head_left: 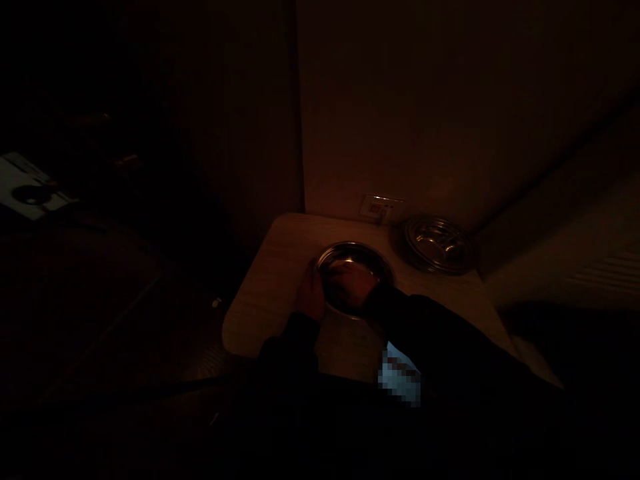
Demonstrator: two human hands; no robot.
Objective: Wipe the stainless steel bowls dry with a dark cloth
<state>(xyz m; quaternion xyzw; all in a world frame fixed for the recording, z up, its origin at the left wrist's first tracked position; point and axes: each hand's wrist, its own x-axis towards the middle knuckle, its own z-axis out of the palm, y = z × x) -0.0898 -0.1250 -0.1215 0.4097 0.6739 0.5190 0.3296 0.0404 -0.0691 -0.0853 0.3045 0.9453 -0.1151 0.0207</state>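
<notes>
The room is very dark. A shiny steel bowl (373, 261) stands near the middle of a small light wooden table (265, 293). My left hand (311, 293) is curled round the bowl's left rim and grips it. My right hand (353, 283) reaches down inside the bowl in a dark sleeve; its fingers are lost in the gloom and I cannot see whether they hold anything.
A round steel compartment plate (436, 243) lies at the table's back right by the wall. A wall socket (377, 207) sits just behind the table. A pale flat object (30, 187) rests at the far left. Dark floor lies left of the table.
</notes>
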